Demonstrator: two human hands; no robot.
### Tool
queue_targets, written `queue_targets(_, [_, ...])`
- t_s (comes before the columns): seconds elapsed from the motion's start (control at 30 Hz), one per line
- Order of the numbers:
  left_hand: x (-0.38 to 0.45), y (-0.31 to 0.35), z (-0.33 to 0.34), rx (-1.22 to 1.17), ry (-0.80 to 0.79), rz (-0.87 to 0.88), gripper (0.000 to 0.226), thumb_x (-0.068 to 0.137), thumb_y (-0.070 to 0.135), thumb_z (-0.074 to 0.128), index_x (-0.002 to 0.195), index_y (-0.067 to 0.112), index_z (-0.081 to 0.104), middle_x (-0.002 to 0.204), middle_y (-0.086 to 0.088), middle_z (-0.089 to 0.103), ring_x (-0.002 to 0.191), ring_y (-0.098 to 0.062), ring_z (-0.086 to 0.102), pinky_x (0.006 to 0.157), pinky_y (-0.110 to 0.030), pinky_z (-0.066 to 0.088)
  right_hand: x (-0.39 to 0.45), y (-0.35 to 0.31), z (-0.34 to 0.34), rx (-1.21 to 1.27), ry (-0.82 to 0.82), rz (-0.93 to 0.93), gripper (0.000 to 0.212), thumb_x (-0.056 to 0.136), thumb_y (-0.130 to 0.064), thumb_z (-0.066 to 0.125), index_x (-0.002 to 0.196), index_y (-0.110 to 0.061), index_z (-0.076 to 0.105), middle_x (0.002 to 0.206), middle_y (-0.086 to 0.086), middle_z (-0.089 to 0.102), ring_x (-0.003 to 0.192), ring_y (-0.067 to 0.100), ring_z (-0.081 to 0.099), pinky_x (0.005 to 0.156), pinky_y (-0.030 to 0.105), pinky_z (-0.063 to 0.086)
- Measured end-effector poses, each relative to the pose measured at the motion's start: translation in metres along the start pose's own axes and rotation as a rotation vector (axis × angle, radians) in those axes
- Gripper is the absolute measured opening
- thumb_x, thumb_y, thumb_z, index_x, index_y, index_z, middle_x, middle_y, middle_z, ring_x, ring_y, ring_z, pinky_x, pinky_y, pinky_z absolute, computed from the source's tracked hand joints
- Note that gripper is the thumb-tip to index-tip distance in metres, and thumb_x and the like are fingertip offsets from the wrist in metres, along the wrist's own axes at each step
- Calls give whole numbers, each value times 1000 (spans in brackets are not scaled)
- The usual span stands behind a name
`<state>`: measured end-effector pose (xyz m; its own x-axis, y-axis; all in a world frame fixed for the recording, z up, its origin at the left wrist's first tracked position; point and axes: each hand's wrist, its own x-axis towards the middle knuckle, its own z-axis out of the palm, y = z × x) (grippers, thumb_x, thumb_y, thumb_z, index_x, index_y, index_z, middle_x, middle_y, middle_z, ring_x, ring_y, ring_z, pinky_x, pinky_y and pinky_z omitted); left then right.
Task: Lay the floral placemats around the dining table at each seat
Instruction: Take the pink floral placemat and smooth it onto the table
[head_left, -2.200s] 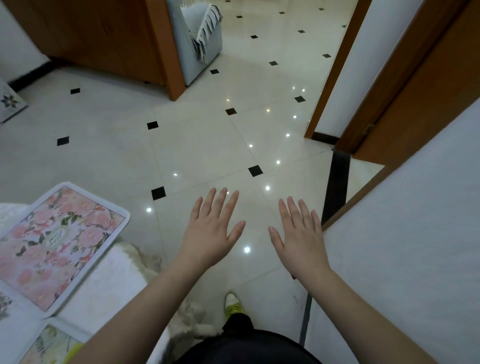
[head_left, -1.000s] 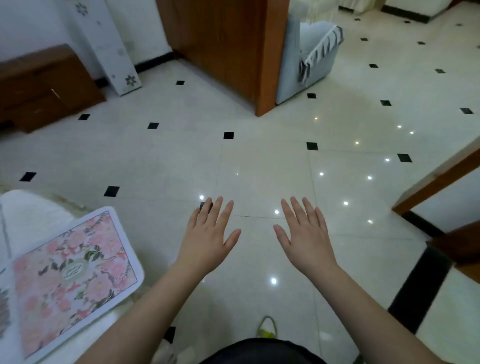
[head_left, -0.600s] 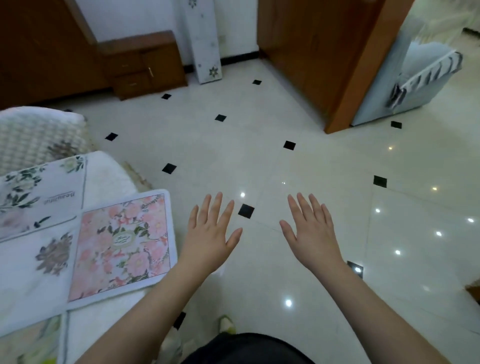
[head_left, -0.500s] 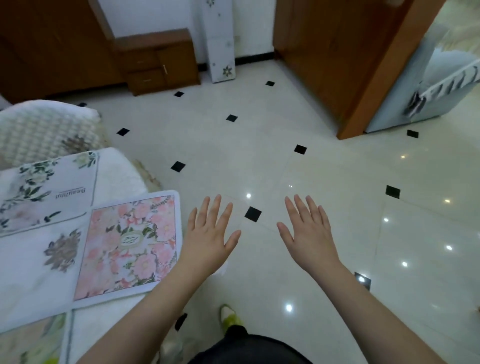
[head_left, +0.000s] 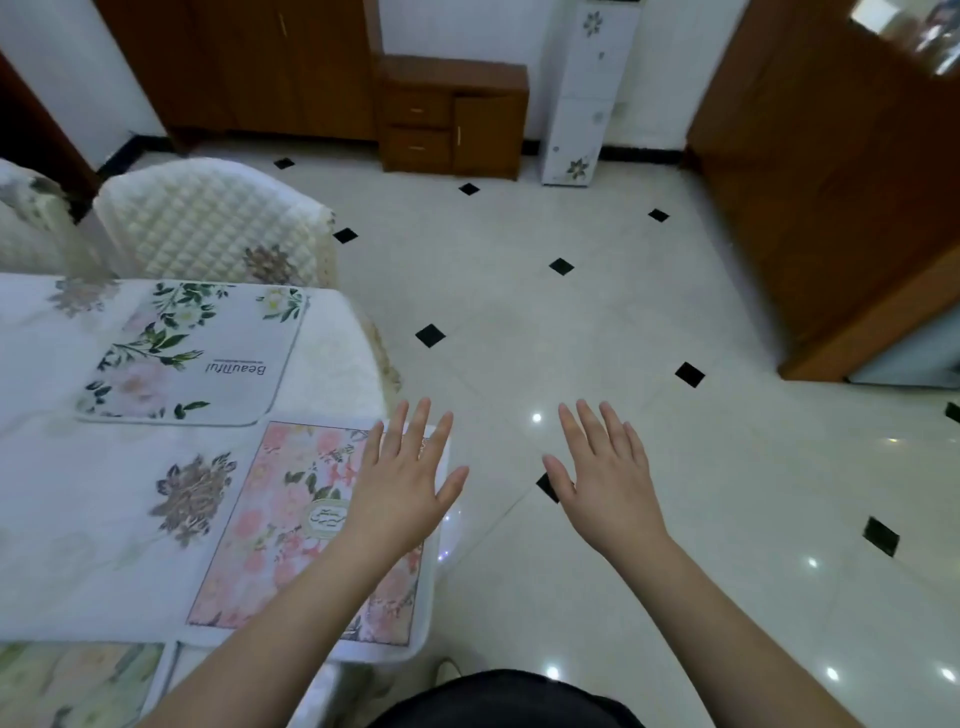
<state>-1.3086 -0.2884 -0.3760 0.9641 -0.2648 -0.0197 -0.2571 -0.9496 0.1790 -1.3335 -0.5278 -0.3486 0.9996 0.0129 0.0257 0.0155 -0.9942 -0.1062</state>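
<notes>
Under and just left of the left hand (head_left: 402, 488), the pink floral placemat (head_left: 291, 525) is lying flat on the worktop (head_left: 78, 519), its long side running along the near-right edge — a position that suggests it is marking the seat at this corner, with its outer edge appearing to hang slightly past the cloth. Both hands are held out palm-down with fingers straight and spread, gripping nothing; the left one is hovering over the mat's right margin, though whether it is touching the surface cannot be told, while the right hand (head_left: 605, 483) is floating well apart from it over the tiled floor (head_left: 571, 322). Beyond the left fingertips, a white placemat with green leaves (head_left: 192, 353) is lying squarely in front of the quilted chair (head_left: 208, 223), its lettering facing that seat, so it is probably set for whoever sits there. Near the left forearm, at the bottom-left corner, a third placemat with pale green and yellow tones (head_left: 78, 680) is showing only in part. Since neither hand is carrying a mat, the laying at this end of the worktop seems largely done — any seats further left are lying out of view.
</notes>
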Motion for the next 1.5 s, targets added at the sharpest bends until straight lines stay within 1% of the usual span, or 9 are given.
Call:
queue_targets(0.17, [12,-28,-1,-1,44,-104,73,96,63,13,156,25,24,165,-6,14,153,-25,5,122,-44,0,51,-31,8,3,-18,-131,64,99,-50,24,150,-15,39,153,9,43,145,31,32,117,41,10])
queue_targets(0.3, [14,-47,3,28,79,-203,69,98,60,25,154,21,31,162,-10,27,151,-28,14,117,-51,13,90,-53,18,9,-57,-274,65,99,-51,21,151,-16,36,155,9,40,146,30,30,117,38,5])
queue_targets(0.43, [19,-57,8,77,107,-321,68,98,60,26,154,22,31,162,-7,26,149,-26,12,118,-51,18,131,-73,35,21,-115,-426,68,98,-53,15,154,-17,30,158,8,34,149,28,23,118,38,2])
queue_targets(0.53, [29,-61,9,96,93,-447,69,98,60,27,154,21,34,161,-8,29,148,-26,14,116,-48,13,163,-84,42,26,-166,-573,70,97,-54,11,154,-18,28,160,7,29,151,28,18,118,38,0])
queue_targets(0.8, [44,-48,5,74,73,-716,69,101,61,10,151,19,34,159,-11,35,147,-33,31,116,-49,17,219,-111,49,39,-215,-892,62,96,-48,33,147,-14,44,147,11,50,140,32,42,115,40,11])
queue_targets(1.1, [5,-37,-3,126,94,-1023,68,99,59,28,153,20,36,160,-9,32,148,-30,28,117,-44,8,223,-150,48,29,-238,-1146,62,94,-39,27,147,-12,44,151,9,46,143,31,37,118,45,22])
queue_targets(1.2, [-21,-29,-2,105,88,-1104,70,99,62,20,155,21,31,162,-8,29,150,-30,24,121,-43,6,209,-166,48,28,-234,-1220,62,92,-38,29,146,-11,46,150,10,47,141,32,39,116,41,14])
queue_targets(1.37, [-62,-18,3,74,108,-1180,69,100,61,16,153,20,35,158,-9,36,147,-31,32,117,-44,11,168,-189,46,17,-306,-1312,71,91,-44,9,157,-19,16,165,2,16,152,23,7,121,38,-1])
queue_targets(1.5, [-94,-10,7,16,159,-1244,70,100,62,15,155,22,29,162,-8,27,150,-30,24,117,-42,5,138,-200,44,-11,-317,-1367,73,89,-44,3,158,-21,11,165,1,11,153,21,2,120,36,-5])
